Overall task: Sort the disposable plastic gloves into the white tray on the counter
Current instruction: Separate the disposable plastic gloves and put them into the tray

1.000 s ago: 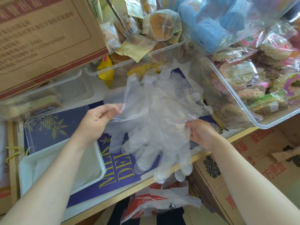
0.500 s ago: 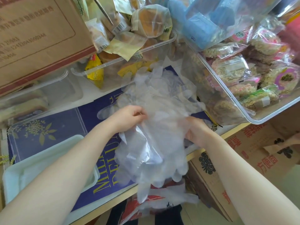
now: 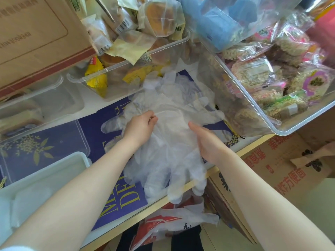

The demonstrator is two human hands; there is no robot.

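A loose pile of clear disposable plastic gloves [image 3: 174,127] lies on the counter's blue printed mat, its fingers hanging over the front edge. My left hand [image 3: 140,126] pinches the film at the pile's left side, fingers curled. My right hand [image 3: 204,142] lies against the pile's right side with the thumb out; its fingers are hidden under the film. The white tray [image 3: 54,171] sits at the lower left, partly behind my left forearm, with some pale film inside it.
Clear bins of wrapped buns [image 3: 137,51] and noodle packs [image 3: 272,84] crowd the back and right. A cardboard box [image 3: 36,38] stands at the back left. Brown cartons [image 3: 282,169] and a plastic bag [image 3: 174,223] sit below the counter edge.
My left hand moved right from the spread-out glove edge into the pile and gathered the film. The gloves went from stretched out to bunched. The right hand shifted slightly along the pile's right side.
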